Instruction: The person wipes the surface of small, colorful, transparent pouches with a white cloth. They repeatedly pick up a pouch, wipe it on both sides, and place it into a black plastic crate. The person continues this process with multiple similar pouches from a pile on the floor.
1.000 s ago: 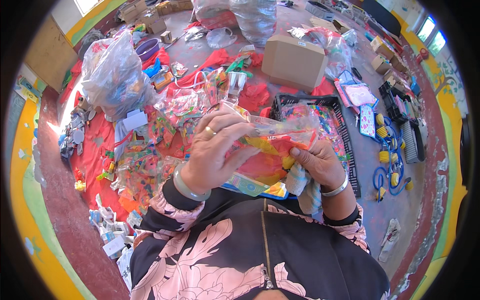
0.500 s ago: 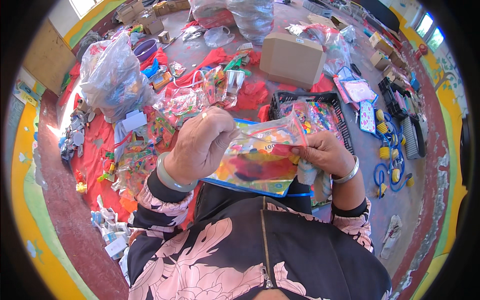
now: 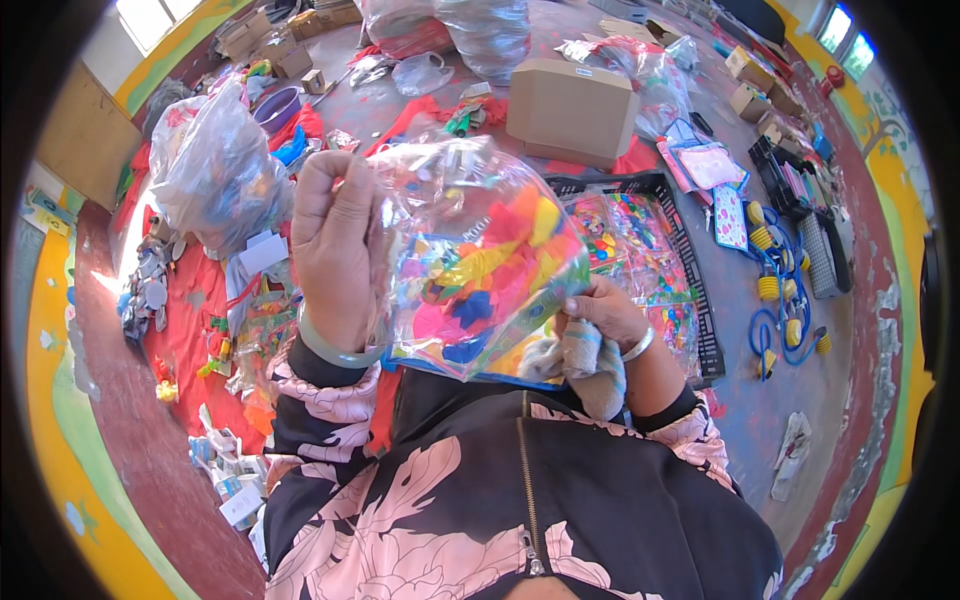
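Clear plastic bag (image 3: 480, 290), one: filled with flat pieces in pink, yellow, blue and orange; raised in front of the torso, between both hands.
Left hand (image 3: 338, 245): fingers closed in a pinch on the bag's left edge; pale bangle at the wrist.
Right hand (image 3: 605, 312): fingers closed on the bag's lower right side; metal bangle at the wrist.
Grey cloth (image 3: 592, 375), striped: bunched against the right hand's fingers; whether gripped or wrapped, cannot tell.
Blue-edged flat item (image 3: 530, 362): under the bag, above the lap, mostly covered.
Black plastic crate (image 3: 706, 335): on the floor, just beyond the right hand, holding packets of multicoloured pieces.
Cardboard box (image 3: 568, 110), brown: behind the crate.
Translucent sack (image 3: 215, 170), bulging: to the left.
Purple basin (image 3: 277, 110): near the sack.
Blue hoses with yellow bellows (image 3: 768, 288): right of the crate.
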`<state>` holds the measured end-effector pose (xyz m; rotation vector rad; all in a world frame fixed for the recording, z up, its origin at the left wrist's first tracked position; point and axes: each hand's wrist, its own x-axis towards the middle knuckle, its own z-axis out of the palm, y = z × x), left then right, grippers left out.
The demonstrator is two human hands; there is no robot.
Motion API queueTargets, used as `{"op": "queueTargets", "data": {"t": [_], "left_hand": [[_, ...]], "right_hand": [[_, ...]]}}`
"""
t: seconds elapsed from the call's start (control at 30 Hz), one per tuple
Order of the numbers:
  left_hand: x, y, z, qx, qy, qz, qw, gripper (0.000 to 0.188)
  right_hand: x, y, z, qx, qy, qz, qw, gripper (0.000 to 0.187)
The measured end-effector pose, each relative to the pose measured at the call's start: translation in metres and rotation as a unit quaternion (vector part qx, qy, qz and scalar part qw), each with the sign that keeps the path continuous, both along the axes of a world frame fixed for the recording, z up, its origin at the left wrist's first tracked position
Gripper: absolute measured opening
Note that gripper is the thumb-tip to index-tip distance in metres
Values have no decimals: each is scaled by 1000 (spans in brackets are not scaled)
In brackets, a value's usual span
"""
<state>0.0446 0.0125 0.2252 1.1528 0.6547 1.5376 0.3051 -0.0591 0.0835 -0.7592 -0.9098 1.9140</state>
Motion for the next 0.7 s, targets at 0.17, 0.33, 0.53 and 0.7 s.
{"op": "queueTargets", "data": {"t": [0.17,0.33,0.53,0.7], "left_hand": [[-12,8,-17,26,-61,-28,997,6],[-4,9,-26,-42,-89,85,991,5],[-28,-7,-77,-49,41,130,989,12],[-44,-33,-143,-129,86,73,985,7]], "right_hand": [[-36,1,-10,-127,87,-110,982,22],[-42,9,7,-81,-41,-239,967,14],[-15,1,46,13,-136,-273,952,11],[9,22,35,43,-307,-201,929,18]]}}
